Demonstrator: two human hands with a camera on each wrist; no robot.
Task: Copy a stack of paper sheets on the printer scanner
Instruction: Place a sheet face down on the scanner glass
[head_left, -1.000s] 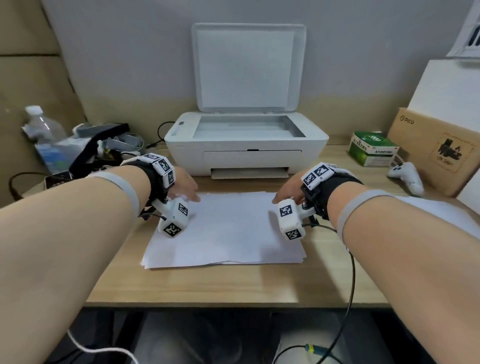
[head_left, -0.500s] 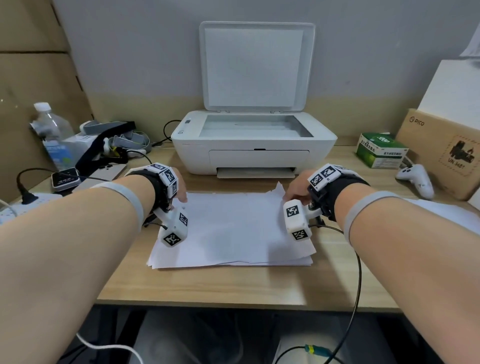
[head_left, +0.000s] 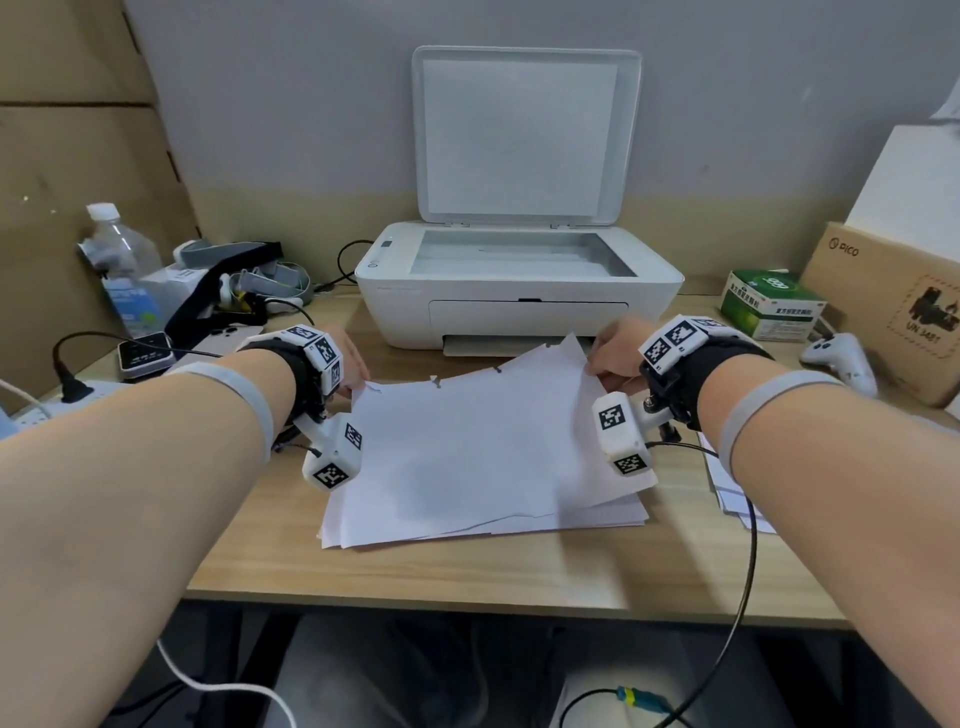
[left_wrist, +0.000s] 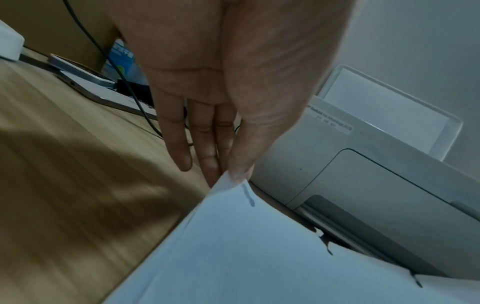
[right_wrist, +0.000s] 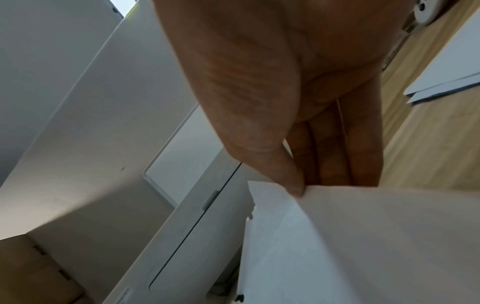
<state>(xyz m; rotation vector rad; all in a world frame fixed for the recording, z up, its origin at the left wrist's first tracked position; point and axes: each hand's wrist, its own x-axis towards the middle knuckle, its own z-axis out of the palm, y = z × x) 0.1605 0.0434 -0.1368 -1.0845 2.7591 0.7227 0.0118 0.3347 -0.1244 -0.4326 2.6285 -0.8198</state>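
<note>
A white printer (head_left: 519, 306) stands at the back of the desk with its scanner lid (head_left: 524, 135) raised and the glass (head_left: 519, 254) bare. In front of it lies a stack of white sheets (head_left: 597, 519). The top sheet (head_left: 467, 447) is lifted at its far edge. My left hand (head_left: 353, 371) pinches its far left corner (left_wrist: 228, 183) between thumb and fingers. My right hand (head_left: 613, 353) pinches the far right corner (right_wrist: 285, 195), which rides higher than the left one. Small dark marks dot the sheet's far edge.
On the wooden desk (head_left: 467, 577), a water bottle (head_left: 122, 270), straps, a phone (head_left: 228, 335) and a power strip crowd the left. A green box (head_left: 769, 306), a white controller (head_left: 836, 358), a cardboard box (head_left: 898, 306) and more paper (head_left: 727, 488) sit at the right.
Both hands, which lay at the stack's far corners, have pinched the top sheet and raised its far edge off the stack, the right corner higher. The head view has shifted slightly.
</note>
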